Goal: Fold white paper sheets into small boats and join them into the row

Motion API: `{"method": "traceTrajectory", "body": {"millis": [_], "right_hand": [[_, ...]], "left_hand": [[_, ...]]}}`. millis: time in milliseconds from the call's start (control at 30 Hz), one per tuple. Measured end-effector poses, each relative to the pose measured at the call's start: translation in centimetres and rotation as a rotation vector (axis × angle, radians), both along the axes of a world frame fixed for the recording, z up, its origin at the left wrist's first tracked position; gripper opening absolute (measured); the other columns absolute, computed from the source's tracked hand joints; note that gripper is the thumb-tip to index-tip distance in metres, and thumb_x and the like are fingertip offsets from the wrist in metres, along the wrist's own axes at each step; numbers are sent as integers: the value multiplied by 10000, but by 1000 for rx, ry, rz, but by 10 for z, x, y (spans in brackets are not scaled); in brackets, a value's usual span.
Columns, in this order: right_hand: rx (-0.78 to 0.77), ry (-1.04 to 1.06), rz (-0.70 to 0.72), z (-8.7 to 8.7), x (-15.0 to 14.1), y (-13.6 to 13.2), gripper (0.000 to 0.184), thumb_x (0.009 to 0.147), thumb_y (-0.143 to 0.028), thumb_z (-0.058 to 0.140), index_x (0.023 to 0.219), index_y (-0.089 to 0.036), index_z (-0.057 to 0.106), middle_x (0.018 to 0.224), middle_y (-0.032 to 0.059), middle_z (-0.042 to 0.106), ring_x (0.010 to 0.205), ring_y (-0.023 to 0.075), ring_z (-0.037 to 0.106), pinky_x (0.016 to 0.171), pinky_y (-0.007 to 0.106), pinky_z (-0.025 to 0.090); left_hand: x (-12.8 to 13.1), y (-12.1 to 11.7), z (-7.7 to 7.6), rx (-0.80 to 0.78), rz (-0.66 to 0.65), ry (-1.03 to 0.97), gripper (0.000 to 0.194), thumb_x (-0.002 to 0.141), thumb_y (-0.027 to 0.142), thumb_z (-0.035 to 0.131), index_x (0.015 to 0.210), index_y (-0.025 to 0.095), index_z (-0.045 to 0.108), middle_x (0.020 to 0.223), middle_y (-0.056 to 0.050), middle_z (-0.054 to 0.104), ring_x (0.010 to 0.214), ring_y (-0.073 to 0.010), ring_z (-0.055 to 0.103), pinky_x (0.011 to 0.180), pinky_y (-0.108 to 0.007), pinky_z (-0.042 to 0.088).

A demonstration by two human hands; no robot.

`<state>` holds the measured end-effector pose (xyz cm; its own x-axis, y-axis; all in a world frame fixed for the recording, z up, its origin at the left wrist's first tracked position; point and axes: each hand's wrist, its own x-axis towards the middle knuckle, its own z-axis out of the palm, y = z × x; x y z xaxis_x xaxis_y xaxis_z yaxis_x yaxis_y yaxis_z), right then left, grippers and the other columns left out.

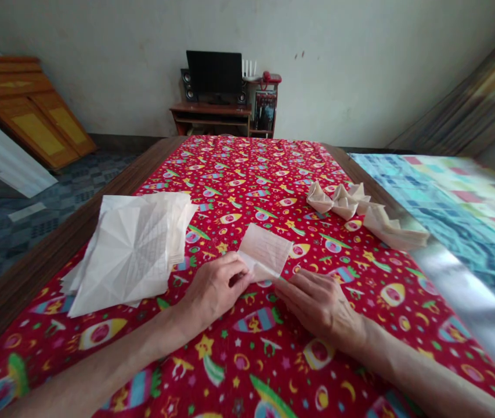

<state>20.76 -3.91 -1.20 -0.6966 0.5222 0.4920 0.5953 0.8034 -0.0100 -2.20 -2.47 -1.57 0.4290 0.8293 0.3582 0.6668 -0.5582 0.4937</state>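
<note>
A small sheet of folded paper (266,248), off-white with faint lines of print, lies on the red patterned cloth in front of me. My left hand (221,284) pinches its lower left part between thumb and fingers. At the lower right corner, my right hand (317,299) has its fingers together and gripping the near edge; its thumb is mostly hidden. The near edge looks turned up between the two hands. Left of my left hand is a stack of creased paper sheets (129,249). Several folded paper boat-like shapes (345,200) stand at the right, beside a nested row of them (393,229).
The cloth (247,168) covers a dark wooden table (116,197). Beyond it stand a monitor (215,72) on a desk and a red telephone (272,77). A bed-like surface with a blue patterned cover (443,215) adjoins on the right; a wooden cabinet (42,110) is at left.
</note>
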Motion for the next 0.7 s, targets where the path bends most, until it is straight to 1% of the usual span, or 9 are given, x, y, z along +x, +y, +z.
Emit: {"method": "traceTrajectory", "body": {"millis": [67, 167, 300, 400, 567, 700], "right_hand": [[36, -37, 11, 0, -1, 0, 242, 942, -169, 422, 1078, -114, 614, 631, 10, 587, 544, 122, 516, 474, 256, 388], [20, -82, -13, -1, -2, 1, 274, 945, -156, 400, 1141, -89, 579, 616, 4, 590, 520, 118, 517, 443, 257, 361], [-5, -106, -27, -3, -1, 0, 295, 955, -149, 367, 1176, -81, 551, 648, 15, 616, 538, 125, 541, 443, 259, 376], [-33, -112, -22, -2, -1, -1, 304, 963, -148, 343, 1180, -65, 538, 666, 23, 624, 555, 131, 552, 454, 262, 398], [-65, -100, -14, 0, -1, -1, 322, 970, -142, 307, 1204, -63, 512, 656, 21, 620, 518, 117, 527, 452, 253, 398], [-66, -104, -3, 0, -1, -1, 321, 960, -124, 320, 1222, -42, 486, 655, 19, 610, 508, 118, 513, 443, 255, 391]], "left_hand": [[0, 3, 1, -17, 25, 0, 178, 867, 186, 541, 691, 169, 563, 749, -2, 573, 673, -118, 571, 642, -238, 452], [0, 7, 2, -32, 40, 14, 195, 853, 180, 549, 661, 170, 521, 738, 3, 537, 662, -116, 548, 630, -240, 433], [0, 9, 1, -34, 38, 18, 196, 853, 180, 550, 664, 171, 502, 736, 12, 510, 626, -103, 512, 591, -235, 400], [0, 10, 1, -23, 40, 25, 201, 846, 158, 545, 654, 173, 484, 734, 13, 498, 636, -106, 504, 587, -236, 392], [1, 8, 3, -53, 23, -10, 231, 831, 135, 568, 630, 167, 460, 707, 32, 453, 574, -80, 441, 554, -218, 358], [1, 7, 2, -94, 27, -26, 205, 842, 137, 575, 665, 163, 477, 735, 33, 454, 594, -77, 441, 574, -219, 348]]}}
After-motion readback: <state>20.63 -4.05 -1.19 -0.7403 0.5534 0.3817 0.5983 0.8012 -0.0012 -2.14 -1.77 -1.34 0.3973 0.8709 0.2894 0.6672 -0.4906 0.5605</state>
